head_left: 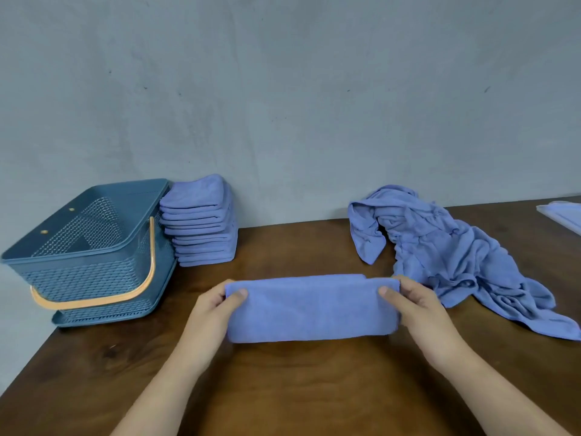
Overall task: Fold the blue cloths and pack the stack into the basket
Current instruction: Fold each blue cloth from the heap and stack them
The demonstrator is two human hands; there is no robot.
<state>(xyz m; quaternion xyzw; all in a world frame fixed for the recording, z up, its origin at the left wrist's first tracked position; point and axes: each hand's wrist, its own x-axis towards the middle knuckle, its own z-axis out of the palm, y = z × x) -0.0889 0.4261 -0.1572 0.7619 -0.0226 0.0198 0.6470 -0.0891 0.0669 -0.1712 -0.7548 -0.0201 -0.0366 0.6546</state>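
A dark wooden table [298,388] stands against a scuffed grey wall [283,89]; a pale flat item [562,215] lies at its far right edge.

A bare workroom: wooden table [298,388] against a rough grey wall [283,89].

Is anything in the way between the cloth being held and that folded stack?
Nothing visible: only bare table lies between the cloth and the stack. The basket stands on the stack's left.
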